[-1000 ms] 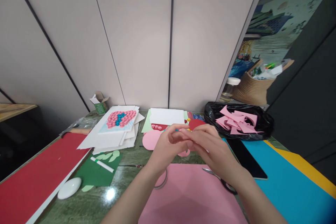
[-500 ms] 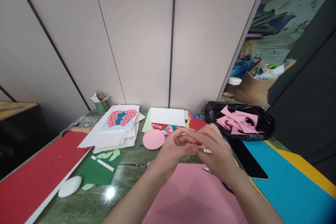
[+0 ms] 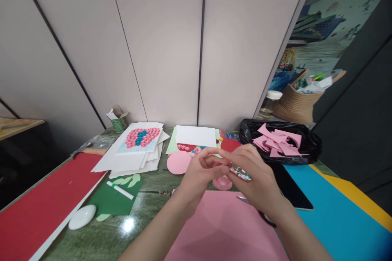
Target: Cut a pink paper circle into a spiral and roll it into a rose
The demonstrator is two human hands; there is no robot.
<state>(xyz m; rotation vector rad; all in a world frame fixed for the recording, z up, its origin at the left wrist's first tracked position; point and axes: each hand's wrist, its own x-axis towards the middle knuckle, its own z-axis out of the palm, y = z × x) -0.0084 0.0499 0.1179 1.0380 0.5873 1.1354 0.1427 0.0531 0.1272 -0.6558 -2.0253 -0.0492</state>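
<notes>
Two hands meet over the pink sheet (image 3: 226, 228). The left hand (image 3: 199, 173) and right hand (image 3: 254, 171) have bent fingers, with their tips close together. A bit of pink shows between them, but I cannot tell if they grip it. A pink round thing (image 3: 222, 183) sits just past the sheet's far edge, partly behind the fingers. Scissors (image 3: 241, 199) lie on the sheet, partly under the right hand.

Past the right hand, a black bag (image 3: 315, 147) is wide open, with pink scraps (image 3: 278, 142) piled inside. Behind it, a tan basket (image 3: 294, 104) holds white paper and something green. Next to the basket, a clear jar (image 3: 266, 106) wears a white lid and has something pale yellow low inside. Higher up, a blue basket (image 3: 327, 28) has long green things in it. Far to the left, a small green box (image 3: 118, 124) stands with its flaps up; I cannot see what is inside.
</notes>
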